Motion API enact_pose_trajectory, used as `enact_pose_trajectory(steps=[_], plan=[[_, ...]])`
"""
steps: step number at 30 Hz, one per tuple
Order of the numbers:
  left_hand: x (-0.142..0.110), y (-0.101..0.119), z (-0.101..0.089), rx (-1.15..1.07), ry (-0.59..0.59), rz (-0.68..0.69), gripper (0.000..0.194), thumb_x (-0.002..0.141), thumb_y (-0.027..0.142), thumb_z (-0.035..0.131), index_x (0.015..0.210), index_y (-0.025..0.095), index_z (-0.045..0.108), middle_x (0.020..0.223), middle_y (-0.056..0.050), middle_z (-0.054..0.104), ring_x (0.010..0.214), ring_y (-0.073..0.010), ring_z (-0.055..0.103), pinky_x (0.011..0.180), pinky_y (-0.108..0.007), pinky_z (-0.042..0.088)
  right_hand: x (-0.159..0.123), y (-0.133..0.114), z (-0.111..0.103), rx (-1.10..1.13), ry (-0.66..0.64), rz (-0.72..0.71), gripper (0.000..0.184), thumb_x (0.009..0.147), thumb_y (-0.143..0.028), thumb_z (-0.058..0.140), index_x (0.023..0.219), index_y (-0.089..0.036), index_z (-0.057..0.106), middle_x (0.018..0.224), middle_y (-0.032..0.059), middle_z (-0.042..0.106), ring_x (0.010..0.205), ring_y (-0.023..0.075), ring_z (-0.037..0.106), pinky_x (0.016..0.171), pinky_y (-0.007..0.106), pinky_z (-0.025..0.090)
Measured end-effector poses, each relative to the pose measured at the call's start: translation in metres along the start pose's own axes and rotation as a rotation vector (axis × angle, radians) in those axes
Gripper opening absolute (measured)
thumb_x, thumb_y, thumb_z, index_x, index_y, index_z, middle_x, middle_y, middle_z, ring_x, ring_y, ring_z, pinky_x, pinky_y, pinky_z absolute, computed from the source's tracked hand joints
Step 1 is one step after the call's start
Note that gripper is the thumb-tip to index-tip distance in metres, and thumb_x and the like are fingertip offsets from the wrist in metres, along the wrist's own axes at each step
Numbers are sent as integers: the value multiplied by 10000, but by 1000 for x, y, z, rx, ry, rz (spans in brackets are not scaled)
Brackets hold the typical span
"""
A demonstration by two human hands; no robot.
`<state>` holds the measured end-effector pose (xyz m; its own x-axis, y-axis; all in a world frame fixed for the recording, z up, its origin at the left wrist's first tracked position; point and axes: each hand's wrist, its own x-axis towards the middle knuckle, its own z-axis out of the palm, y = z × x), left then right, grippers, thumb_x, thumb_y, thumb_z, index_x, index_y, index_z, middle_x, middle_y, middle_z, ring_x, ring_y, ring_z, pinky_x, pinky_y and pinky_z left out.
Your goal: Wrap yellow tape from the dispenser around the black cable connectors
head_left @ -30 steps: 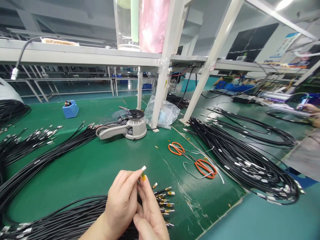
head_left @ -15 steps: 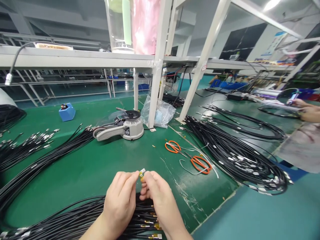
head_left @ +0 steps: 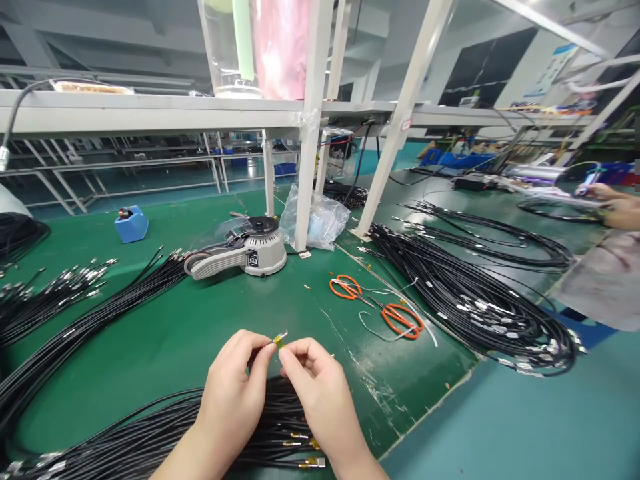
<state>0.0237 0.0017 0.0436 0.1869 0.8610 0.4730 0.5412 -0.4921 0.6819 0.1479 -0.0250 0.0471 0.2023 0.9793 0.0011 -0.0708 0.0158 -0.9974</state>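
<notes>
Between thumb and forefinger, my left hand (head_left: pixel 235 383) pinches a black cable just behind its small metal connector (head_left: pixel 284 334). A piece of yellow tape (head_left: pixel 279 341) sits around the cable end by that connector. My right hand (head_left: pixel 320 387) is closed, its thumb and fingertip pressed at the tape's lower right side. Under both hands lies a bundle of black cables (head_left: pixel 145 423), some with yellow-taped ends that show beside my right wrist. The held cable's length is hidden behind my left hand.
A grey round tape dispenser (head_left: pixel 263 250) stands ahead, with a blue holder (head_left: pixel 132 224) to its left. Two orange-handled scissors (head_left: pixel 403 321) lie at right. Coiled black cables (head_left: pixel 465 293) lie beyond a white post (head_left: pixel 310 133). Another person's hand (head_left: pixel 617 207) is at far right.
My right fingers have shifted from beside the connector to the lower side of the yellow tape. More of the tape and connector shows now. The view has tilted slightly.
</notes>
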Motion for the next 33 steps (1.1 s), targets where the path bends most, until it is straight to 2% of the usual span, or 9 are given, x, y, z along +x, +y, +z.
enact_pose_trajectory(steps=[6, 10, 13, 23, 33], plan=[[3, 9, -6, -76, -110, -257, 233, 853, 362, 494, 718, 209, 605, 632, 9, 596, 596, -151, 563, 579, -253, 424, -3, 3, -1, -132, -1, -94, 169, 828, -317, 567, 748, -172, 600, 770, 51, 660, 693, 176, 599, 642, 274, 479], [4, 13, -6, -167, -151, -396, 276, 828, 424, 506, 690, 200, 589, 496, 49, 493, 446, -118, 465, 494, -236, 366, -3, 0, -1, -196, 8, -118, 166, 839, -288, 548, 719, -178, 583, 754, 39, 647, 706, 171, 596, 659, 269, 471], [3, 12, -5, -273, -171, -470, 289, 813, 445, 515, 686, 192, 571, 467, 63, 465, 406, -103, 439, 469, -229, 349, -2, 0, 0, -195, 16, -135, 170, 838, -287, 549, 709, -181, 580, 743, 31, 643, 688, 162, 591, 635, 256, 465], [7, 13, -5, -612, -213, -589, 316, 733, 455, 602, 628, 163, 539, 556, 53, 502, 373, -70, 455, 419, -211, 362, -1, -2, 0, -167, 22, -153, 177, 822, -276, 564, 669, -188, 583, 706, 15, 642, 634, 150, 576, 598, 247, 456], [5, 13, -3, -612, -177, -567, 309, 749, 440, 604, 641, 156, 552, 567, 52, 506, 382, -62, 462, 417, -202, 365, -4, -5, 0, -205, 25, -196, 180, 836, -259, 543, 672, -189, 569, 722, 17, 622, 661, 150, 575, 632, 248, 458]])
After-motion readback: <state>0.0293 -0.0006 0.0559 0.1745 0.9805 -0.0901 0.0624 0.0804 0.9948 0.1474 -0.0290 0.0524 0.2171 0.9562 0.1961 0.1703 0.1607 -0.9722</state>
